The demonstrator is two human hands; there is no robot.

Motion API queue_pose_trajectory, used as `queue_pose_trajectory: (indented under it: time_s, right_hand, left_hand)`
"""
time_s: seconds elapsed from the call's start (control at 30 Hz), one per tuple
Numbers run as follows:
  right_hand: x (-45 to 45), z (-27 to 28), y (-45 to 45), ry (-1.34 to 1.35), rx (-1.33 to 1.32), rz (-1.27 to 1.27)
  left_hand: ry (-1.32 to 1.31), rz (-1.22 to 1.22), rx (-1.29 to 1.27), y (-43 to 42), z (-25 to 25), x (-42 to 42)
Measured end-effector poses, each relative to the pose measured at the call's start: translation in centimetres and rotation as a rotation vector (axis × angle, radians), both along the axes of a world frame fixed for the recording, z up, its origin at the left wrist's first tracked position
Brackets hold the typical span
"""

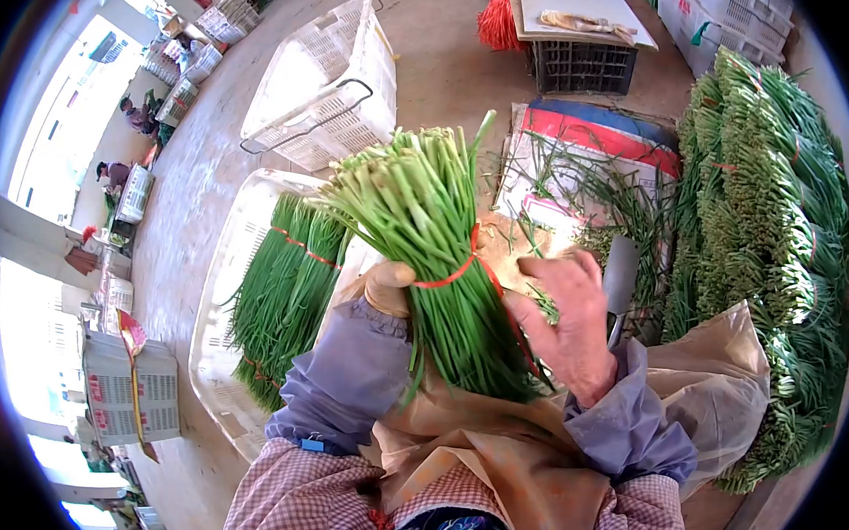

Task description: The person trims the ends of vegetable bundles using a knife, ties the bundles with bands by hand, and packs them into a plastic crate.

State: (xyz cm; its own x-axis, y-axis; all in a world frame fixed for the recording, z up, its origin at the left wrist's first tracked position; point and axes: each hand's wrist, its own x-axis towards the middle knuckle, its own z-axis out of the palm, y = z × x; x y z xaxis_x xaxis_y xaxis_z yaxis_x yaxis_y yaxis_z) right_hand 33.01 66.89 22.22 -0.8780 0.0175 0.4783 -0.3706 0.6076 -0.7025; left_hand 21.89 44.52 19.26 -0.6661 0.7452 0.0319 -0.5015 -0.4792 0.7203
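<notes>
A thick bunch of garlic chives [456, 295] leans upright in front of me, cut pale stems at the top and green leaves below. A red tie [448, 275] circles its middle, and a red strand runs down its right side. My left hand [388, 287], in a tan glove, grips the bunch from the left; most of its fingers are hidden behind it. My right hand [569, 314] is bare, beside the bunch's right edge, with thumb and fingers apart and curved. Whether the thumb touches the leaves is unclear. A grey metal blade [620, 274] stands just beyond that hand.
Left, a white crate [216, 303] contains tied chive bunches [291, 278]; another white crate [328, 81] stands beyond. Stacked chives [757, 232] rise at right. Loose trimmings [607, 197] lie on a sheet ahead. A black crate [585, 68] supports a board with a glove [587, 24]. People sit far left.
</notes>
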Motion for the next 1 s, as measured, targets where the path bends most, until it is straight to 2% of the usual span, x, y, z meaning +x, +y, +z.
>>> queue_pose_trajectory:
  time_s: [0.1,0.27,0.37,0.47,0.63,0.73,0.77,0.8,0.87,0.97,1.0]
  right_hand:
    - [-1.0,-0.6,0.3,0.032,-0.261,0.033]
    - [-2.8,-1.6,-1.6,0.120,-0.609,-0.018]
    - [-5.4,0.1,0.2,0.267,-0.493,-0.066]
    - [-7.2,-0.3,0.5,0.175,-0.361,-0.026]
    - [-8.0,-2.1,0.0,0.188,-0.407,-0.103]
    - [-8.2,-2.2,0.7,0.142,-0.465,-0.051]
    - [-7.8,-1.5,1.6,0.017,-0.551,0.026]
    - [-7.9,-2.2,2.3,-0.154,-0.872,0.274]
    - [-7.1,-2.0,5.7,-0.357,-1.352,0.773]
    - [-6.7,-2.3,8.9,0.044,-1.575,1.189]
    - [-6.4,-2.7,10.4,0.100,-1.557,1.136]
  left_hand:
    - [-0.012,0.052,-0.032,0.7,0.6,-0.2]
    - [0.047,-0.012,-0.073,3.0,1.3,-1.8]
    - [0.059,-0.014,-0.161,3.5,1.1,-2.4]
    - [0.048,0.049,-0.176,3.7,0.5,-2.0]
    - [0.050,0.045,-0.190,4.0,-0.1,-2.2]
    - [0.062,0.020,-0.182,4.5,0.2,-2.3]
    - [0.064,0.012,-0.179,4.7,0.4,-2.2]
    - [0.065,0.003,-0.176,4.8,0.6,-2.2]
    - [0.069,-0.052,-0.173,4.2,-0.7,-2.7]
    - [0.041,-0.127,-0.206,3.4,-2.3,-3.7]
    - [0.024,-0.172,-0.228,3.3,-2.6,-4.2]
